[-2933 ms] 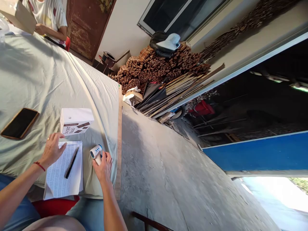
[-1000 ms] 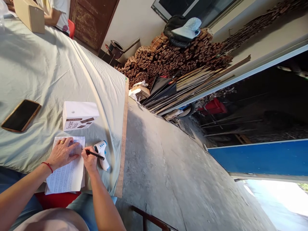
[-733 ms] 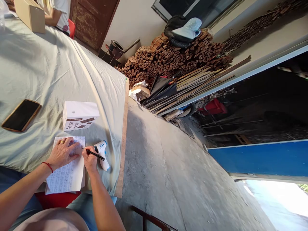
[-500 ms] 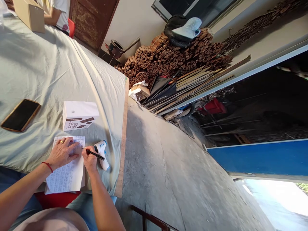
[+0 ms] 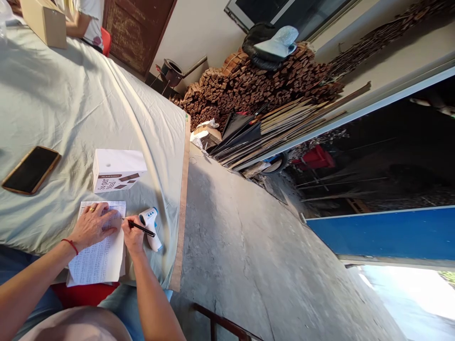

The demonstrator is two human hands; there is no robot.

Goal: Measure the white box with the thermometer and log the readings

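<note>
Sheets of paper (image 5: 97, 260) covered in rows of small writing lie at the near edge of the table, partly overhanging it. My left hand (image 5: 93, 225) rests on the upper part of the paper, fingers spread and extended. In my right hand (image 5: 133, 236) a black pen (image 5: 144, 229) is pinched, its tip at the paper's right edge. Just right of that hand lies a white and blue infrared thermometer (image 5: 152, 232). Beyond the paper stands a white box (image 5: 119, 163) with brown print.
A smartphone (image 5: 31, 169) lies on the cloth-covered table (image 5: 88, 109), toward the left. At the far end stand a cardboard box (image 5: 50, 28) and another person (image 5: 87, 21), seated. Stacked firewood (image 5: 245, 85) lines the wall. Concrete floor (image 5: 227, 246) extends right of the table.
</note>
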